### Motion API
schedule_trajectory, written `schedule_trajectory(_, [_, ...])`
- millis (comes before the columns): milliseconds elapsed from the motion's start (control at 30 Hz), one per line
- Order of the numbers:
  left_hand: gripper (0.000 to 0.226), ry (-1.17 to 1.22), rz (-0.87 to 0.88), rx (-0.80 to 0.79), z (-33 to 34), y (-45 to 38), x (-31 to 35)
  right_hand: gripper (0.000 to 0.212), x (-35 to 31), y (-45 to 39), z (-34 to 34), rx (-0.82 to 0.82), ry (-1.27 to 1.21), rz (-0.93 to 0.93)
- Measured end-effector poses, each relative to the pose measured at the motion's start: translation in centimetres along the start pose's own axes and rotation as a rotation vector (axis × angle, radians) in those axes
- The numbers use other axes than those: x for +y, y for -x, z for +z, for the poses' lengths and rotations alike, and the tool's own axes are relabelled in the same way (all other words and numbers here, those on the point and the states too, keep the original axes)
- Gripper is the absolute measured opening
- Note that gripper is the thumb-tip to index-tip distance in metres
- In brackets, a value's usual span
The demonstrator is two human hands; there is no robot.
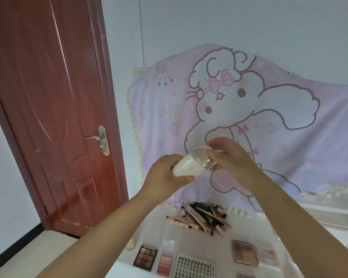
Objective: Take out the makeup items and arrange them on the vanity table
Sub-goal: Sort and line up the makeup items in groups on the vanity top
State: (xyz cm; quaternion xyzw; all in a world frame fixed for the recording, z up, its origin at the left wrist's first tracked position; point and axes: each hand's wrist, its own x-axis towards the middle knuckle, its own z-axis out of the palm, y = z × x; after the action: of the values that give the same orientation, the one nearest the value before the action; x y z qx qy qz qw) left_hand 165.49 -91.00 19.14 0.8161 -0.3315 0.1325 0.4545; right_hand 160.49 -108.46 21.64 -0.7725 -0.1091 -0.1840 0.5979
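Note:
I hold a cream egg-shaped case (187, 167) up in the air, well above the vanity table (191, 237). My left hand (165, 175) grips its lower half. My right hand (231, 159) pinches the clear domed lid (203, 157), which sits tilted at the case's upper end. Down on the table lies a heap of makeup pencils and brushes (203, 217). Nearer me lie a dark eyeshadow palette (145, 256), a pink blush palette (166, 260), a rose-gold eyeshadow palette (244, 251), a pale palette (268, 256) and a white grid-patterned item (195, 267).
A pink cartoon blanket (249, 117) hangs over whatever stands behind the table. A red-brown door (48, 107) with a metal handle (96, 137) is at the left. A beige sponge (131, 244) sits at the table's left edge. White shelving (329, 217) shows at the right.

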Motion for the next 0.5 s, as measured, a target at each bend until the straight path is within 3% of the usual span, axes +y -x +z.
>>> schedule_trajectory(167, [0.039, -0.079, 0.026, -0.051, 0.3, 0.1, -0.2, 0.037, -0.3, 0.7, -0.5, -0.135, 0.26, -0.008])
schedule_trajectory(333, [0.041, -0.093, 0.025, -0.077, 0.8, 0.1, -0.1, 0.05, -0.3, 1.1, -0.6, -0.043, 0.159, -0.032])
schedule_trajectory(500, [0.04, -0.068, 0.02, -0.099, 0.9, 0.3, -0.2, 0.038, -0.4, 1.5, -0.8, -0.081, -0.004, -0.008])
